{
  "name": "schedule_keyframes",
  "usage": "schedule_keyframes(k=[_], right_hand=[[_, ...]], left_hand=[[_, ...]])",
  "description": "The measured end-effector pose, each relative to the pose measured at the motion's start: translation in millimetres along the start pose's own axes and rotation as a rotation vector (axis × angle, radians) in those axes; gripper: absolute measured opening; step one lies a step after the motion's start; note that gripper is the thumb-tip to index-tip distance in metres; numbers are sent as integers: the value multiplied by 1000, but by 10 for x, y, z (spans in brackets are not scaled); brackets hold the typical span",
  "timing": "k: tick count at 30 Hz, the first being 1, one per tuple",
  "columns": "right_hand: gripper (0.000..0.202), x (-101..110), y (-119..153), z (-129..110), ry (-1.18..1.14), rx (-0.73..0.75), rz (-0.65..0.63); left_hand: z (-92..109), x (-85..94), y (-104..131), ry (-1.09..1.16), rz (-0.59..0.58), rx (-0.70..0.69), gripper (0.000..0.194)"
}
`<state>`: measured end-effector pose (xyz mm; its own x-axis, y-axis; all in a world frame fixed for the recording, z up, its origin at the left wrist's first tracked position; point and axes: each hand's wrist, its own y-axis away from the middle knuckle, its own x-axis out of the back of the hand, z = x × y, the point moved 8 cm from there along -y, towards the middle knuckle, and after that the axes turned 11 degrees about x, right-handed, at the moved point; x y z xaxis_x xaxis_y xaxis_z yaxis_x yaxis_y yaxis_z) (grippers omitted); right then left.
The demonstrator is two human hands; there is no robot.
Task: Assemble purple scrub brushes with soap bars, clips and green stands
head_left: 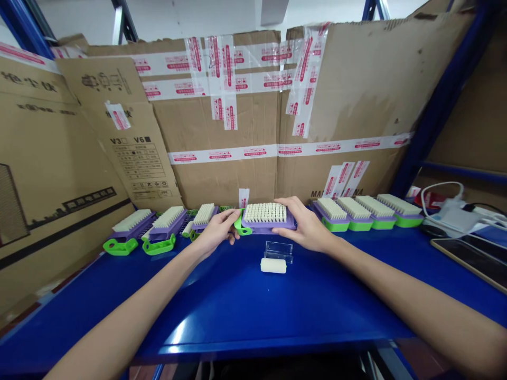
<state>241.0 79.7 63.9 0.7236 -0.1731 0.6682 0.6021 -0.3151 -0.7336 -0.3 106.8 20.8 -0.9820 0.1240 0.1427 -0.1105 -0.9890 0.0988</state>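
Both hands hold one purple scrubbing brush (265,214), its cream bristles facing up, near the back of the blue table. My left hand (219,228) pinches the green looped end piece (243,228) at the brush's left. Wrapped round the purple body's right end is my right hand (304,224), thumb in front and fingers behind. Just in front of the brush lie a clear plastic cover (279,252) and a cream roller (273,265), both untouched.
Three similar brushes, one of them a purple brush (168,219), lie to the left with green pieces beside or under them. Several brushes with green bases (382,222) line the right. Cardboard sheets (222,179) wall the back. A phone (471,258) and white cables (443,187) lie far right.
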Motion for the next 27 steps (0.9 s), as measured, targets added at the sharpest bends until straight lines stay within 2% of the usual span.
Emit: schedule_keyframes(k=[6,10,14,17,21,27], right_hand=[[65,3,-10,-15,6,7,-1],[65,3,-4,4,16,0,5],[62,9,6,21,1,-27,31],[59,18,6,13,-35,-45,74],[56,6,4,-4,-83,-68,109],[53,-28,19,48,-152,-129,133]], left_hand=[[-9,-42,11,-37,-23,-11,42],[-3,-103,38,-37,-86,-35,52],[34,-171,74,-2,-162,-112,77],[66,-163,89,-61,-134,-156,93],[115,-129,104,-139,-59,-183,86],[153,-145,124,-180,-16,-238,76]])
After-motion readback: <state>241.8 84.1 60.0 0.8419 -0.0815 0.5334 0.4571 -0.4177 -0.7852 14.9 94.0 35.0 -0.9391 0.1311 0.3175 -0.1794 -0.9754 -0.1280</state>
